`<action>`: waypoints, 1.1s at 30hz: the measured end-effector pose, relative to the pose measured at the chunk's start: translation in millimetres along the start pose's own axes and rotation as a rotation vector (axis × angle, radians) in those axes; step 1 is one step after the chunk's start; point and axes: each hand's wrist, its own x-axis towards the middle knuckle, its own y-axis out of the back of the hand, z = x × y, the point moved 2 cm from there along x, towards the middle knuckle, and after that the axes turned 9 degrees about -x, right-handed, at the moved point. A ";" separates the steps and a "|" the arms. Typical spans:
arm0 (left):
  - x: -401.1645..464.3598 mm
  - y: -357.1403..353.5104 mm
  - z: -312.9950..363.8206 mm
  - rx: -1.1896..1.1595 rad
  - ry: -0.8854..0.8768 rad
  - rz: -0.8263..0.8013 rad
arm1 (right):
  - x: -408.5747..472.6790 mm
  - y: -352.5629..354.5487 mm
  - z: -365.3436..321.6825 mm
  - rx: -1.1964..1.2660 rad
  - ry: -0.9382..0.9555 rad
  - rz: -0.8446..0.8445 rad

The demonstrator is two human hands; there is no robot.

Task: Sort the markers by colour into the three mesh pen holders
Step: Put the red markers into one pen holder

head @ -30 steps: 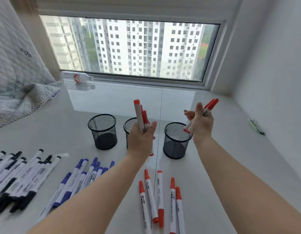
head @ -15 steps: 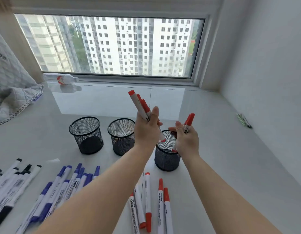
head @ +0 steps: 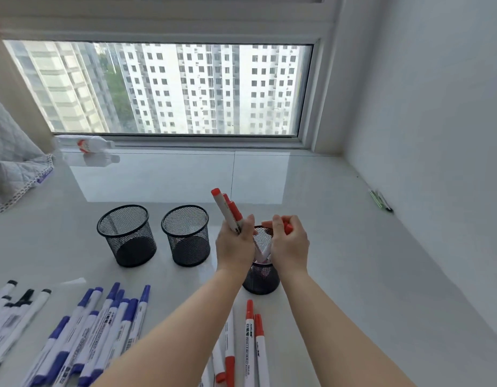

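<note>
Three black mesh pen holders stand in a row: left holder (head: 127, 236), middle holder (head: 186, 236), right holder (head: 261, 277). My left hand (head: 234, 245) grips a bunch of red markers (head: 227, 212) upright, just left of the right holder's rim. My right hand (head: 289, 244) holds red markers (head: 287, 227) over the right holder, their white barrels reaching down inside it. More red markers (head: 251, 344) lie on the table near me. Blue markers (head: 102, 331) lie to the left, black markers (head: 15, 311) at the far left.
A white bottle (head: 85, 143) lies on the window sill at the back left. A grey quilted cloth (head: 13, 163) is bunched at the left edge. Green pens (head: 381, 201) lie by the right wall. The white table (head: 353, 275) meets the wall on the right.
Both hands came down and together toward the right holder. The right hand lowered its red markers into that holder; the left hand still holds its bunch beside it.
</note>
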 end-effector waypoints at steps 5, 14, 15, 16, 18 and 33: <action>-3.4 4.9 -4.4 0.021 -0.018 -0.062 | 2.5 -0.9 3.7 -0.014 0.009 0.015; -8.3 22.5 33.8 -0.027 0.031 -0.277 | 1.2 18.0 -10.0 0.028 -0.146 -0.335; -10.9 29.4 36.7 0.026 0.013 -0.292 | -2.0 23.0 -10.9 0.038 -0.103 -0.319; -15.2 37.0 37.8 0.076 -0.001 -0.294 | -6.9 28.3 -12.1 0.043 -0.054 -0.264; -27.8 54.6 34.0 0.133 -0.001 -0.258 | -22.8 37.2 -12.6 0.014 0.031 -0.115; -108.7 93.1 -37.4 1.058 0.105 -0.055 | -133.3 26.6 44.0 -0.564 -0.123 -0.099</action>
